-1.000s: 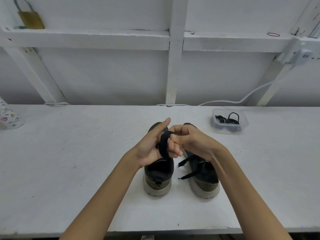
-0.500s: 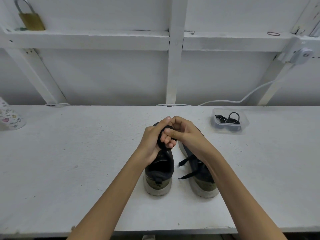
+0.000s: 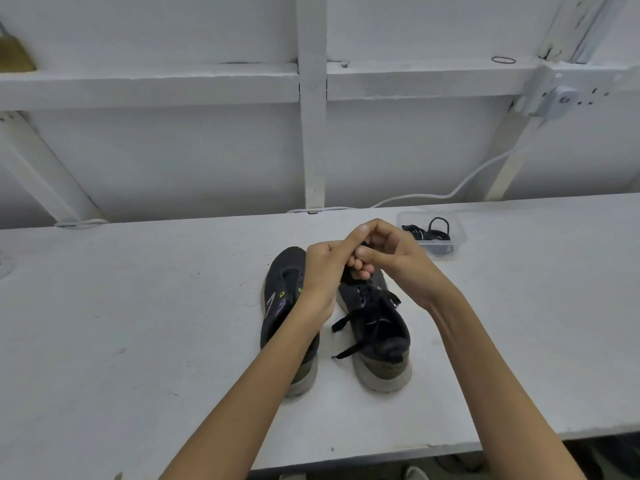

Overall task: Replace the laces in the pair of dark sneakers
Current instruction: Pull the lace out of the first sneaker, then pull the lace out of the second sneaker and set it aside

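Pinching a bunched black lace point(image 3: 347, 277) between curled fingers, your left hand point(image 3: 320, 271) and right hand point(image 3: 394, 261) touch, just above the laced sneaker point(image 3: 379, 332).

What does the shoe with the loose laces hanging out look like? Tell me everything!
The laced sneaker is dark, with a fabric-looking upper, a pale, scuffed sole and an olive heel patch. It stands upright on the white table, heel toward the person, just right of the other sneaker. Its black lace ends trail off its left side onto the table. The left hand and right hand hold a bundled black lace above its toe, hiding that part.
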The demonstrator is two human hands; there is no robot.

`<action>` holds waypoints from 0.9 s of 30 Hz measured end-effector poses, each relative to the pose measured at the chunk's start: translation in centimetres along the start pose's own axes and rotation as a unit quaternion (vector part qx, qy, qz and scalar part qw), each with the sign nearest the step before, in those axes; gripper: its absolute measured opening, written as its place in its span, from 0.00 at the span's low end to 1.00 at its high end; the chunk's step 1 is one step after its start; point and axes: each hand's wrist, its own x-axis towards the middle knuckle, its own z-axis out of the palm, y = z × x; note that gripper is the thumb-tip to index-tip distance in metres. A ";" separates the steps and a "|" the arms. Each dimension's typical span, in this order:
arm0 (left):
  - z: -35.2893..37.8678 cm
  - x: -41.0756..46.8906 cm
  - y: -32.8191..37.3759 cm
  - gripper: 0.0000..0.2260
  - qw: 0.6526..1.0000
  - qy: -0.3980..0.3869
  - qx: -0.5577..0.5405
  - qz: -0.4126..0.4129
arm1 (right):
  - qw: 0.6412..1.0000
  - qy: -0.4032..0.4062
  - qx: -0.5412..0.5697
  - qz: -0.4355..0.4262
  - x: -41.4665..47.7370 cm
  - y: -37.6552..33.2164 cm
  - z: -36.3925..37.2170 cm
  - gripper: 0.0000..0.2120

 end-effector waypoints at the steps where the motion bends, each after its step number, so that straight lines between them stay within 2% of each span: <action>1: 0.8 0.3 -0.2 0.19 0.999 -0.026 -0.025 -0.027 | 1.000 0.018 0.004 0.005 -0.3 0.0 -0.9 0.06; 5: 3.6 1.8 -0.9 0.13 0.961 -0.127 -0.166 -0.181 | 0.991 0.073 0.089 0.074 -1.7 0.5 -5.5 0.06; 7: 4.9 2.6 -2.0 0.10 0.946 -0.160 -0.174 -0.222 | 0.986 0.079 0.098 0.109 -2.5 0.7 -8.2 0.07; 13: 9.7 4.4 -5.6 0.08 0.958 -0.176 0.003 -0.227 | 0.980 0.083 -0.009 0.180 -3.8 2.1 -15.0 0.06; 16: 11.7 6.0 -6.7 0.08 0.951 -0.173 0.141 -0.214 | 0.970 0.107 -0.028 0.216 -3.6 3.9 -17.8 0.06; 21: 14.3 8.8 -9.9 0.05 0.938 -0.101 0.255 -0.211 | 0.949 0.152 -0.043 0.273 -3.2 7.3 -21.1 0.07; 23: 15.0 9.4 -11.5 0.04 0.922 -0.066 0.338 -0.175 | 0.943 0.173 -0.074 0.274 -3.1 8.8 -21.8 0.08; 25: 15.6 9.4 -12.6 0.09 0.892 -0.038 0.430 -0.133 | 0.935 0.201 -0.123 0.264 -3.1 10.2 -22.2 0.08; 27: 16.0 9.3 -13.5 0.11 0.874 -0.015 0.475 -0.106 | 0.927 0.225 -0.169 0.248 -3.2 11.0 -22.5 0.07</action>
